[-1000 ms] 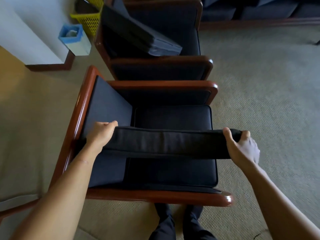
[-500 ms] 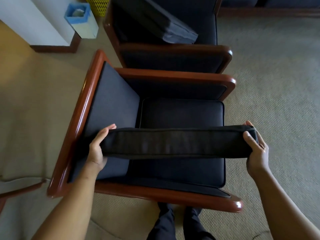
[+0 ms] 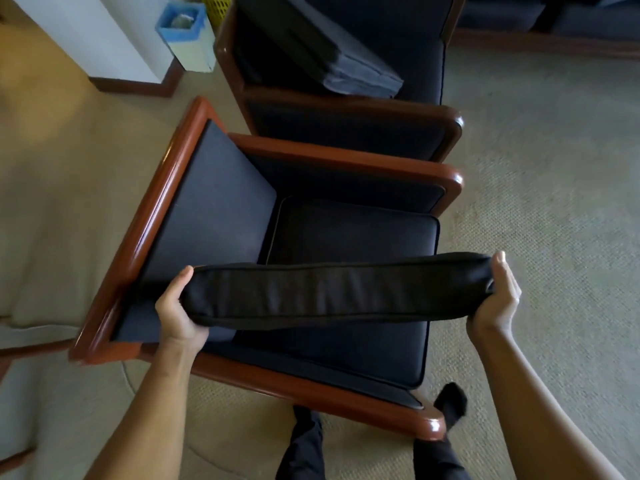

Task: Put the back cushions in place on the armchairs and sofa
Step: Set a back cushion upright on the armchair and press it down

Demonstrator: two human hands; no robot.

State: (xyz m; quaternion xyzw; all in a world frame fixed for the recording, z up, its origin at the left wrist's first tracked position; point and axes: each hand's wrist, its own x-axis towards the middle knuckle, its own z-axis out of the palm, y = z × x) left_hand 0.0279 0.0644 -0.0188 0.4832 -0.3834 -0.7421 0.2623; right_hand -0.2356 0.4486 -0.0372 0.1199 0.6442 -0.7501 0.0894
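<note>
Left hand [image 3: 178, 315] and right hand [image 3: 497, 299] each clasp one end of a long, piped black fabric back cushion [image 3: 337, 292]. It hangs edge-on above the glossy wood-framed armchair [image 3: 152, 216].

Both hands — left hand [image 3: 178, 311], right hand [image 3: 496, 296] — gripping black back cushion [image 3: 337, 292] ends, above armchair [image 3: 166, 209] seat

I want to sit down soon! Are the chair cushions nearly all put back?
Not yet. Nothing looks finished. In hand: the left hand and right hand hold a dark back cushion by its ends over the near armchair, whose backrest is bare. Left: the far armchair has a cushion lying loose on its seat. The sofa is barely in view, so I cannot tell.
</note>
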